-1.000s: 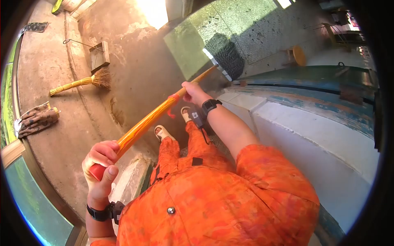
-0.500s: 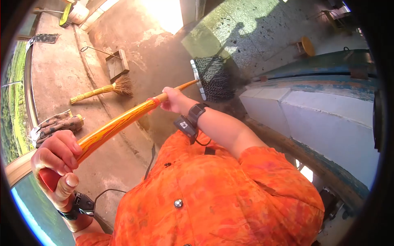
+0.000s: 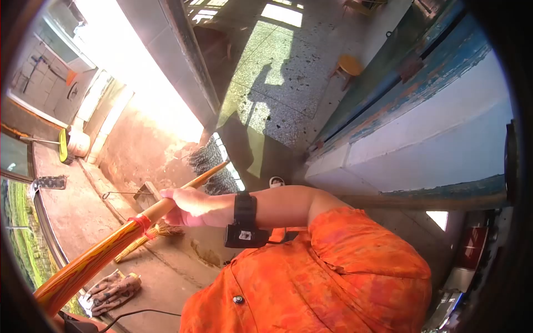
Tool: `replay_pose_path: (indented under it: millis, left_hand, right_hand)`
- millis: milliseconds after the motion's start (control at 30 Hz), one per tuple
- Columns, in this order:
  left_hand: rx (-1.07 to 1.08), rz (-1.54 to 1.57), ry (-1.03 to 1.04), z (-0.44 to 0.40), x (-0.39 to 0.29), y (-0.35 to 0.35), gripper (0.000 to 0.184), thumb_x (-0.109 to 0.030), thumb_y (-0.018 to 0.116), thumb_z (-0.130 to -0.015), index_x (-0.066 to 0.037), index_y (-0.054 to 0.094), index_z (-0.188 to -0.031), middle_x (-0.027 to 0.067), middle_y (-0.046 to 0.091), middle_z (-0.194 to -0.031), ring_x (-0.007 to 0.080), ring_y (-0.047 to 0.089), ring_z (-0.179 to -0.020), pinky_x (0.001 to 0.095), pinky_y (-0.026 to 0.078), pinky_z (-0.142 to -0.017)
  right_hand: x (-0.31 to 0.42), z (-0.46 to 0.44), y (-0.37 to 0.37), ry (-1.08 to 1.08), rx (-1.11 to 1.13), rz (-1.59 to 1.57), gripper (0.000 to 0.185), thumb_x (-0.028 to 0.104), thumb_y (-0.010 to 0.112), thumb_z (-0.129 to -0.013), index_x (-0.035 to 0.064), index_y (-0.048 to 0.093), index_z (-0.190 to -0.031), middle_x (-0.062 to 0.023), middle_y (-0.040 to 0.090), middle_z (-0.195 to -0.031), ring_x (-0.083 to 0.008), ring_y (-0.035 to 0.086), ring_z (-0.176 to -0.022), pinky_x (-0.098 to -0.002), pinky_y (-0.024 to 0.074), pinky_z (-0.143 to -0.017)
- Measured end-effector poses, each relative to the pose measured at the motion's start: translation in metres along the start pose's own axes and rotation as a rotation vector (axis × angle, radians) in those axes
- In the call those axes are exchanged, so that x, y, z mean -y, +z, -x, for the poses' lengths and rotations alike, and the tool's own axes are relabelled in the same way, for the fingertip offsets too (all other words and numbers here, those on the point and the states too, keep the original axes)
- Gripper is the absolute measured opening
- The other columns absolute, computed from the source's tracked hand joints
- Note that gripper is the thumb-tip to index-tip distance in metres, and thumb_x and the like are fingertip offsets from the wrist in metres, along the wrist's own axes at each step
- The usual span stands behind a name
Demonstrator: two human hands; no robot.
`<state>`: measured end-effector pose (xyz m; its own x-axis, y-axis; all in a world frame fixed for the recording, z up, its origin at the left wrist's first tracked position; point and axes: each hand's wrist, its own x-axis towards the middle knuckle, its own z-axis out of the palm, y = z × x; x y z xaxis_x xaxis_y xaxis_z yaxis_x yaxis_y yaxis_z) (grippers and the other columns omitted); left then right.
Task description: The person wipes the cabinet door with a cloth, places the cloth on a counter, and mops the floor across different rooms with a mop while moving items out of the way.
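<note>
My right hand is closed around the orange, wood-patterned handle of a mop, just past a red band. The handle slopes from the lower left toward the mop head, whose grey strings hang from a white bar near the doorway floor. At the lower left edge, only a bit of my left wrist with a black device shows beside the handle's upper end; the fingers there are out of sight. A straw broom lies beneath the handle, partly covered by it.
A dustpan with a long wire handle stands by the broom. Patterned gloves lie on the ledge at left. A green brush and a pale bucket are farther back. A blue-edged wall runs along the right; a yellow stool stands inside.
The view has turned right toward the speckled floor. The mop head has swung to the left side of the doorway, its strings now left of the bar. My left hand has dropped out of view.
</note>
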<state>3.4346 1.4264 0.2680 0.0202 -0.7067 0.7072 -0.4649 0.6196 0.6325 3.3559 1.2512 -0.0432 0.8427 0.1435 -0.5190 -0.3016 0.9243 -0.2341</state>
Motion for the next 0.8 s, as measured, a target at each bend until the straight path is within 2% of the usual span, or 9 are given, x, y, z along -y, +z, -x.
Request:
replay_pose_path:
  millis: [133, 167, 200, 233, 300, 467, 567, 700, 800]
  left_hand:
    - [-0.236, 0.086, 0.079, -0.022, 0.041, 0.012, 0.011, -0.014, 0.059, -0.069, -0.012, 0.048, -0.070, -0.0027, 0.048, -0.065, 0.0128, 0.049, -0.057, 0.0339, 0.035, -0.073]
    - [-0.892, -0.051, 0.307, -0.018, 0.062, 0.027, 0.009, -0.019, 0.049, -0.078, -0.012, 0.051, -0.084, 0.0044, 0.050, -0.064, 0.0204, 0.048, -0.050, 0.0316, 0.038, -0.045]
    - [-0.893, -0.551, 0.050, -0.005, 0.077, 0.013, 0.011, -0.017, 0.047, -0.080, -0.009, 0.055, -0.081, 0.0101, 0.053, -0.085, 0.0207, 0.051, -0.073, 0.0324, 0.035, -0.064]
    - [-0.859, -1.044, -0.222, 0.005, 0.095, -0.013, 0.017, -0.015, 0.044, -0.082, -0.005, 0.058, -0.078, 0.0158, 0.055, -0.106, 0.0209, 0.054, -0.096, 0.0331, 0.032, -0.083]
    - [-0.222, 0.413, -0.247, -0.007, 0.142, -0.039, 0.011, -0.014, 0.043, -0.083, -0.005, 0.050, -0.084, 0.0127, 0.055, -0.098, 0.0190, 0.052, -0.087, 0.0345, 0.034, -0.076]
    - [-0.329, 0.138, -0.380, -0.126, 0.291, 0.117, 0.033, -0.028, 0.067, -0.066, -0.011, 0.039, -0.069, 0.0011, 0.040, -0.061, 0.0173, 0.043, -0.057, 0.0391, 0.037, -0.074]
    - [-0.103, 0.305, -0.551, -0.136, 0.385, 0.142, 0.018, -0.015, 0.065, -0.071, -0.006, 0.049, -0.070, 0.0064, 0.053, -0.076, 0.0220, 0.050, -0.080, 0.0392, 0.037, -0.081]
    - [0.293, 0.165, -0.610, -0.131, 0.522, 0.189, 0.012, 0.000, 0.061, -0.072, -0.005, 0.050, -0.075, 0.0078, 0.050, -0.095, 0.0205, 0.048, -0.088, 0.0310, 0.038, -0.078]
    - [0.760, 0.255, -0.687, -0.133, 0.582, 0.224, 0.008, -0.009, 0.056, -0.078, -0.006, 0.051, -0.073, 0.0062, 0.048, -0.085, 0.0209, 0.045, -0.082, 0.0316, 0.036, -0.075]
  right_hand:
    - [0.079, 0.018, 0.000, -0.127, -0.081, 0.023, 0.025, 0.028, 0.042, -0.087, 0.0033, 0.047, -0.081, -0.0075, 0.052, -0.072, -0.0160, 0.052, -0.061, -0.0275, 0.0464, -0.053]
    - [0.103, 0.015, -0.006, -0.145, -0.068, 0.039, 0.025, 0.028, 0.042, -0.087, 0.0033, 0.047, -0.081, -0.0075, 0.052, -0.072, -0.0160, 0.052, -0.061, -0.0275, 0.0464, -0.053]
    - [0.126, 0.007, -0.020, -0.174, -0.132, 0.045, 0.024, 0.027, 0.042, -0.087, 0.0039, 0.047, -0.081, -0.0069, 0.052, -0.072, -0.0158, 0.052, -0.061, -0.0277, 0.0459, -0.053]
    - [0.150, -0.002, -0.034, -0.203, -0.196, 0.049, 0.023, 0.026, 0.043, -0.087, 0.0046, 0.047, -0.082, -0.0062, 0.051, -0.072, -0.0155, 0.051, -0.061, -0.0280, 0.0454, -0.053]
    - [0.204, -0.009, -0.068, -0.235, -0.209, -0.033, 0.015, 0.024, 0.052, -0.083, 0.0102, 0.047, -0.081, -0.0029, 0.050, -0.069, -0.0130, 0.045, -0.057, -0.0261, 0.0397, -0.051]
    - [0.352, -0.033, -0.185, -0.380, -0.273, 0.035, 0.017, 0.025, 0.051, -0.083, 0.0104, 0.050, -0.076, -0.0013, 0.053, -0.070, -0.0119, 0.047, -0.066, -0.0248, 0.0390, -0.060]
    - [0.397, -0.033, -0.217, -0.473, -0.184, 0.056, 0.024, 0.029, 0.049, -0.084, 0.0053, 0.053, -0.081, -0.0078, 0.058, -0.077, -0.0188, 0.056, -0.074, -0.0316, 0.0449, -0.073]
    - [0.421, -0.068, -0.258, -0.537, -0.273, -0.041, 0.016, 0.017, 0.053, -0.080, 0.0036, 0.044, -0.082, -0.0074, 0.050, -0.074, -0.0209, 0.053, -0.067, -0.0323, 0.0455, -0.065]
    - [0.425, -0.119, -0.343, -0.344, -0.323, -0.155, 0.053, 0.002, 0.045, -0.077, 0.0092, 0.009, -0.116, -0.0161, 0.037, -0.092, -0.0298, 0.050, -0.068, -0.0457, 0.0476, -0.064]
